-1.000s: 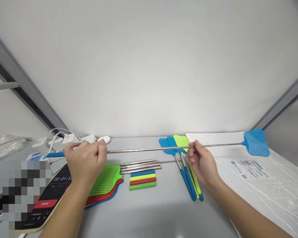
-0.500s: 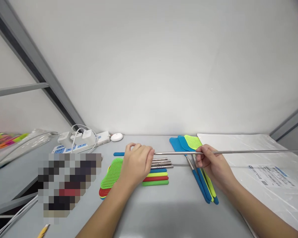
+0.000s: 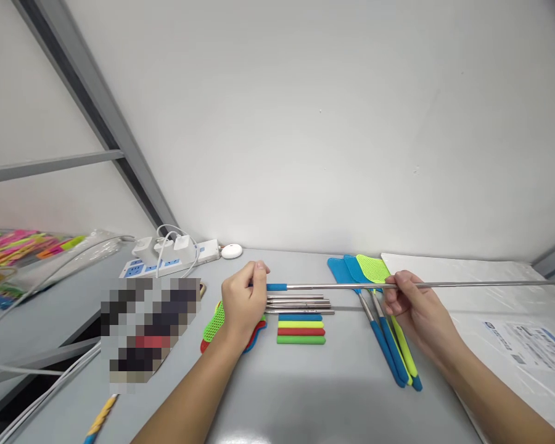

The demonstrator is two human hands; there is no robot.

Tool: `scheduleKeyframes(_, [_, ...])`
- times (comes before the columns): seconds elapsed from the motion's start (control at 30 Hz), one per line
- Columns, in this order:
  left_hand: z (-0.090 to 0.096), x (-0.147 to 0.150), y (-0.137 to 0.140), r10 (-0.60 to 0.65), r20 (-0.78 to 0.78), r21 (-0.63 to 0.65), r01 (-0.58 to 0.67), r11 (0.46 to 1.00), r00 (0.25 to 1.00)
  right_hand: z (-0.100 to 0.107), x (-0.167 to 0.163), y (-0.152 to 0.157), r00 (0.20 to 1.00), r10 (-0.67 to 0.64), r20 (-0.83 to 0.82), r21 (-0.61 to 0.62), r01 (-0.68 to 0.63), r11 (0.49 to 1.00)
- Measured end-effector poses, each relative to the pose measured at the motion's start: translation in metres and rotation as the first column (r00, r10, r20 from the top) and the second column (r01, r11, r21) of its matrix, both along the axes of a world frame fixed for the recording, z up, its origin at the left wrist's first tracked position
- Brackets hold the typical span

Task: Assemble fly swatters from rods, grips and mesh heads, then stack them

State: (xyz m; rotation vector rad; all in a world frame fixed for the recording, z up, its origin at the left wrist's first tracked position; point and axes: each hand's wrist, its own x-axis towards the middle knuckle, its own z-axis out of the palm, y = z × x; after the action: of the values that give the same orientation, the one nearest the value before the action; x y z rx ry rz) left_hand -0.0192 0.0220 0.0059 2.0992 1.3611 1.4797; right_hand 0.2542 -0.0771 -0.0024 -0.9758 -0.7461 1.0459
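Observation:
Held level above the table is a long steel rod [image 3: 337,285] with a blue grip at its left end. My left hand [image 3: 244,299] is closed around that blue grip, leaving its right part visible. Farther right, my right hand [image 3: 411,302] pinches the rod between thumb and fingers. Beneath and beside my left hand lie perforated fly swatter heads [image 3: 214,322] in green, red and blue, partly covered by it. Several steel rods [image 3: 300,306] rest next to blue, yellow, red and green grips [image 3: 301,332]. Assembled blue and yellow-green fly swatters [image 3: 388,351] lie near my right hand.
A power strip [image 3: 208,250] with white plugs and a round white object [image 3: 232,251] stand along the back. A pixelated patch [image 3: 143,339] covers something at left. White wrapped packaging [image 3: 490,296] lies at right. Colourful bagged pieces [image 3: 23,246] sit far left.
My left hand has slid left along the rod onto its blue grip, uncovering the grip's right part. My right hand still pinches the rod. The camera view has turned slightly left.

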Motion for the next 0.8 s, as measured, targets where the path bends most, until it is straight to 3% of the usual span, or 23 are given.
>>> scheduleKeyframes(0.27, [-0.006,0.036,-0.033,-0.221,-0.103,0.037,0.225,0.974,0.970,-0.007,-0.027,-0.010,0.988,0.130,0.085,-0.025,-0.128,0.991])
scheduleKeyframes(0.4, [-0.008,0.040,-0.032,-0.257,-0.206,0.078,0.278,0.957,0.944,-0.008,-0.025,-0.011,0.982,0.141,0.122,-0.021,-0.140,0.990])
scheduleKeyframes(0.53, [-0.006,0.029,-0.017,-0.142,-0.323,0.195,0.212,0.958,0.936,-0.009,-0.019,-0.010,0.973,0.173,0.152,-0.054,-0.167,0.984])
scheduleKeyframes(0.8, [0.007,-0.014,0.015,0.131,-0.282,0.290,-0.046,0.956,0.950,0.004,0.003,0.000,0.998,0.050,0.026,-0.085,-0.048,0.995])
